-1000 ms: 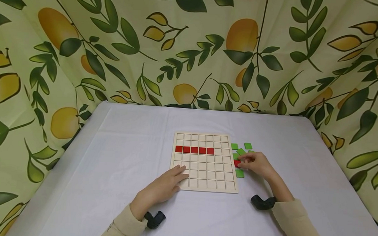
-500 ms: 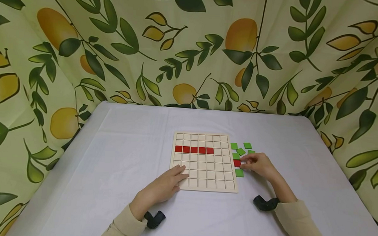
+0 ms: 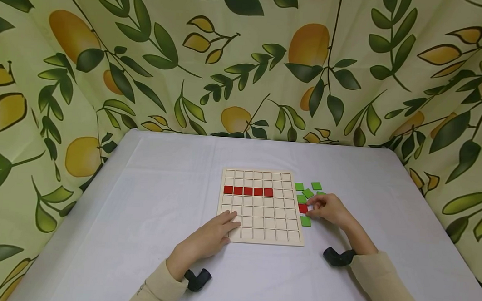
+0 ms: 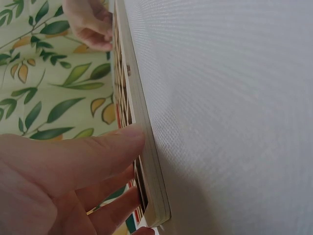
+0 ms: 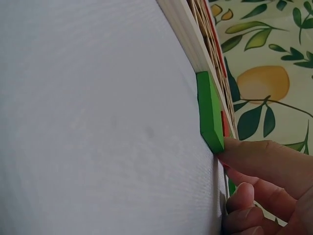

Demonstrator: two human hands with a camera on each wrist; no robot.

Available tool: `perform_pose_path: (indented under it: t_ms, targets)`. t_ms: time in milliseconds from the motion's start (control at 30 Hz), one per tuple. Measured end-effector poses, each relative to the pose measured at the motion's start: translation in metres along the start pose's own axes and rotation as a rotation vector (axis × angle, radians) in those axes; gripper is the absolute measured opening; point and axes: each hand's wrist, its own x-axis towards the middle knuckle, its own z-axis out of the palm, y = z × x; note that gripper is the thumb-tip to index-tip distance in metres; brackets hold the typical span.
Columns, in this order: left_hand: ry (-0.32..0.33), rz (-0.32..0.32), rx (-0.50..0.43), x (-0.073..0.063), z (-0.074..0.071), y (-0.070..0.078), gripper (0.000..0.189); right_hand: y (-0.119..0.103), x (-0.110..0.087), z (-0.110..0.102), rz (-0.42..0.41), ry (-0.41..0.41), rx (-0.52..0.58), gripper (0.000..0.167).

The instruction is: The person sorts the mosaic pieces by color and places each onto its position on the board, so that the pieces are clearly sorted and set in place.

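Note:
A pale wooden grid board (image 3: 263, 223) lies on the white cloth, with several red square tiles (image 3: 248, 191) lined up in its third row from the far side. My left hand (image 3: 208, 236) rests its extended fingers over the board's near left corner; in the left wrist view the thumb (image 4: 107, 152) lies against the board's edge (image 4: 154, 188). Right of the board, my right hand (image 3: 329, 208) pinches the right side of a loose red tile (image 3: 302, 208) between thumb and forefinger. A green tile (image 5: 209, 115) in the right wrist view partly hides that red tile.
Several green tiles (image 3: 299, 186) lie loose along the board's right side, one green tile (image 3: 305, 221) nearer than the red one. Black curved pieces (image 3: 198, 280) sit at both wrists. A curtain printed with fruit and leaves (image 3: 234, 118) surrounds the table (image 3: 166, 178).
My right hand has shifted slightly right, uncovering more of the loose red tile, which stays in place. The left hand and the board have not moved.

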Motion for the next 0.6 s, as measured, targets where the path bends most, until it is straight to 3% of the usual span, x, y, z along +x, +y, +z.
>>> perform_pose_path:
  t_ms: [600]
  targets:
    - [-0.01, -0.014, -0.004, -0.0008, 0.0001, 0.0004, 0.046, 0.0, -0.0001, 0.0006, -0.015, 0.002, -0.011, 0.029]
